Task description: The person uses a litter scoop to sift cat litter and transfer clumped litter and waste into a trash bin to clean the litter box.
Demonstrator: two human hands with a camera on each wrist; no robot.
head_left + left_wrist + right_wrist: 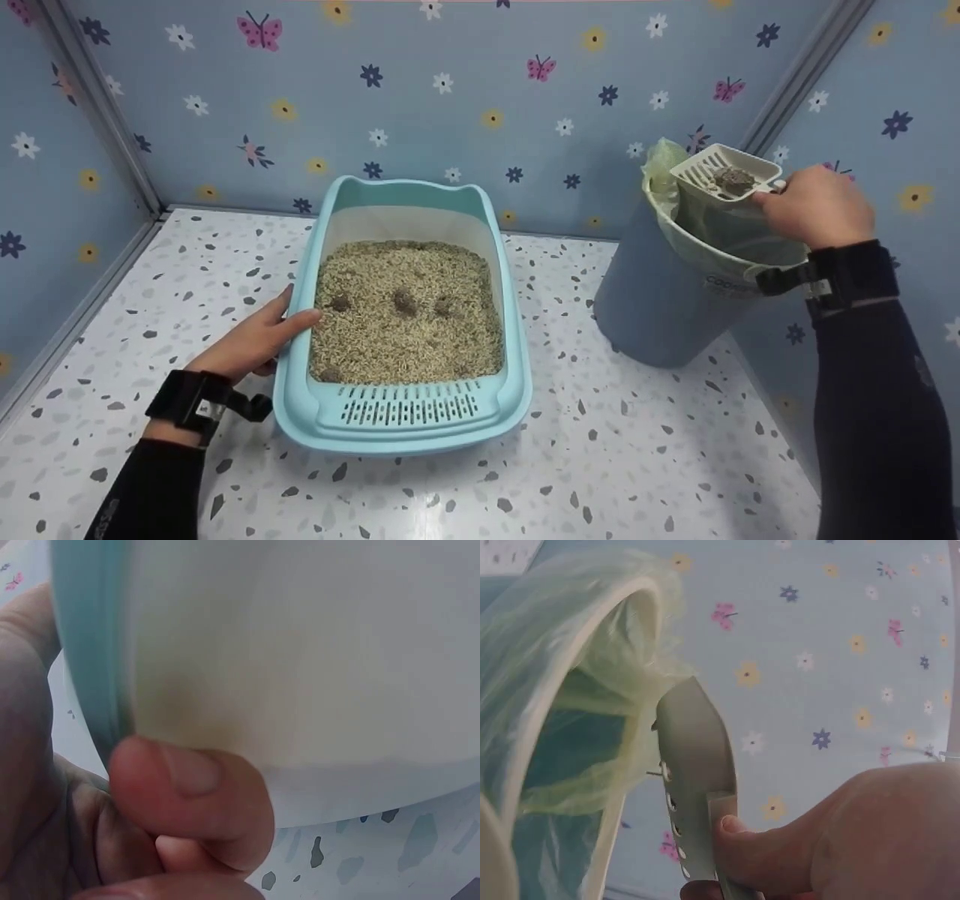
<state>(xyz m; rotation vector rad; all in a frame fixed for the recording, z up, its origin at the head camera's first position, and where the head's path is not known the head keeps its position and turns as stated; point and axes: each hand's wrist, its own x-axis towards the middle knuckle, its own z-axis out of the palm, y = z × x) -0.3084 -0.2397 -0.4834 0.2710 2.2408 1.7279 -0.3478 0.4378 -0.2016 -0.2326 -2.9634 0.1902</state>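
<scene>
A blue litter box [516, 352] with a pale inner wall holds tan granular litter [420, 341]. Several dark clumps [406, 301] show on the litter's surface. My left hand [255, 339] grips the box's left rim, thumb over the edge and the other fingers curled underneath, as the left wrist view shows. With my right hand [821, 206] I hold a cream litter scoop [709, 165] by its handle. One grey-brown clump [733, 181] lies in the slotted scoop. The scoop is over the mouth of a grey-blue trash bin [660, 292], near its far rim.
A thin, pale green bag [607, 660] lines the bin and folds over its rim. The bin stands to the right of the box, near the corner of flower-patterned walls [465, 97]. Speckled white flooring [570, 457] lies beneath both.
</scene>
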